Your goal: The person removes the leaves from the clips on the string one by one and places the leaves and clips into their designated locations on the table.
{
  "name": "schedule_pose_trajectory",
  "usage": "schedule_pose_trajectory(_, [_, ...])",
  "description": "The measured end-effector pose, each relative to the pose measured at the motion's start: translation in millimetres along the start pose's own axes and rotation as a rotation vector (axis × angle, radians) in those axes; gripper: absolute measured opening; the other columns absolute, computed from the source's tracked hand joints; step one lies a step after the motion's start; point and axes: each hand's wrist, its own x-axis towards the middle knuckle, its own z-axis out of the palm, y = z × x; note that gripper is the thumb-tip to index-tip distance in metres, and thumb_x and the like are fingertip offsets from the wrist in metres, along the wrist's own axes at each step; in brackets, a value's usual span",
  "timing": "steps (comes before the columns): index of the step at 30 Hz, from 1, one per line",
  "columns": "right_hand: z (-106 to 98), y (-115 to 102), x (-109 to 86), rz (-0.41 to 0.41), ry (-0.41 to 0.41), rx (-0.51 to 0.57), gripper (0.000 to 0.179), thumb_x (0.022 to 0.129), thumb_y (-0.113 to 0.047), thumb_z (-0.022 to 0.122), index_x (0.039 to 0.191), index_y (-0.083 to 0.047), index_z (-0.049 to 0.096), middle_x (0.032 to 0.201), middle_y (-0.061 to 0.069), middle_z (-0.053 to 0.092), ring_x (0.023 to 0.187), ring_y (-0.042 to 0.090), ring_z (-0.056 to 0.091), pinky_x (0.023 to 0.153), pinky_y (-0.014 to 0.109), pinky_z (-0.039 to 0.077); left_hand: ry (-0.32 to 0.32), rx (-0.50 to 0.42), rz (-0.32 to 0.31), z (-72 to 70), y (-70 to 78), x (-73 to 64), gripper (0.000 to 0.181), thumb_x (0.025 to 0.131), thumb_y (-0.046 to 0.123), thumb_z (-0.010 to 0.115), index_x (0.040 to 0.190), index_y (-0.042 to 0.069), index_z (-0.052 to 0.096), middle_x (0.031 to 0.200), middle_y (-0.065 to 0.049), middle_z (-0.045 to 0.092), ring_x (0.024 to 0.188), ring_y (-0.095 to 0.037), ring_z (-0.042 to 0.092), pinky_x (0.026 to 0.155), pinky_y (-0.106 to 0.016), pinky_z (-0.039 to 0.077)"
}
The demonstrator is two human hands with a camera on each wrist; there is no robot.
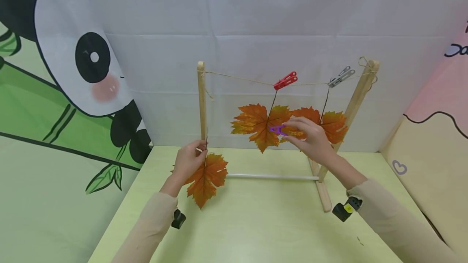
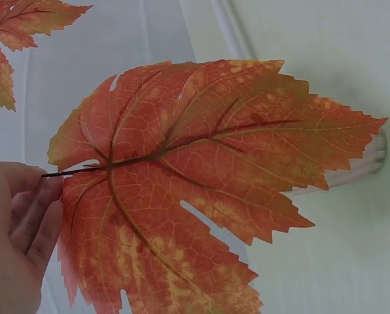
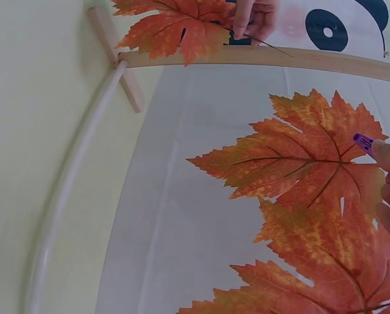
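Note:
My left hand (image 1: 189, 160) pinches the dark stem of an orange maple leaf (image 1: 207, 180) beside the left post; the leaf hangs below the fingers and fills much of the left wrist view. Between the thumb and fingers of my right hand (image 1: 310, 139) is a purple clothespin (image 1: 278, 130), held in front of two hanging leaves. A red clothespin (image 1: 285, 80) clips the stem of the middle leaf (image 1: 261, 127) to the string (image 1: 241, 78). Farther right, a grey clothespin (image 1: 341, 77) holds another leaf (image 1: 334, 127), partly hidden behind my right hand.
The string runs between a left wooden post (image 1: 202, 100) and a right wooden post (image 1: 360, 92), with loose ends at the knots. A white rod (image 1: 270, 177) joins the posts low down, above the pale table (image 1: 256, 222). A white backdrop stands behind.

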Motion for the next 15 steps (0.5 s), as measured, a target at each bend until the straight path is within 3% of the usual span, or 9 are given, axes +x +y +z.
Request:
schedule_pose_trajectory(4, [-1, -1, -9.6, 0.063, -0.015, 0.006, 0.04, 0.06, 0.006, 0.078, 0.099, 0.002, 0.067, 0.096, 0.01, 0.064, 0.089, 0.024, 0.06, 0.068, 0.025, 0.051, -0.019, 0.004, -0.012, 1.9, -4.4, -5.0, 0.019, 0.081, 0.004, 0.064, 0.1, 0.004, 0.065, 0.081, -0.007, 0.066, 0.066, -0.02, 0.064, 0.059, -0.034, 0.052])
schedule_pose_trajectory(9, [0, 0, -20.9, 0.125, -0.032, 0.02, 0.039, 0.063, 0.003, 0.078, 0.1, 0.001, 0.067, 0.097, 0.009, 0.064, 0.085, 0.024, 0.061, 0.066, 0.014, 0.046, -0.036, -0.012, -0.011, 3.8, -9.3, -12.1, 0.018, 0.08, 0.001, 0.064, 0.098, 0.003, 0.066, 0.079, -0.006, 0.066, 0.065, -0.021, 0.065, 0.061, -0.036, 0.053])
schedule_pose_trajectory(15, [3, 1, -35.9, 0.172, -0.033, 0.015, 0.037, 0.064, 0.003, 0.077, 0.099, -0.001, 0.067, 0.096, 0.008, 0.064, 0.075, 0.017, 0.061, 0.064, 0.027, 0.051, -0.092, -0.025, -0.085, 5.7, -18.5, -20.0, 0.02, 0.081, 0.003, 0.063, 0.101, 0.003, 0.066, 0.081, -0.005, 0.066, 0.069, -0.022, 0.065, 0.062, -0.036, 0.053])
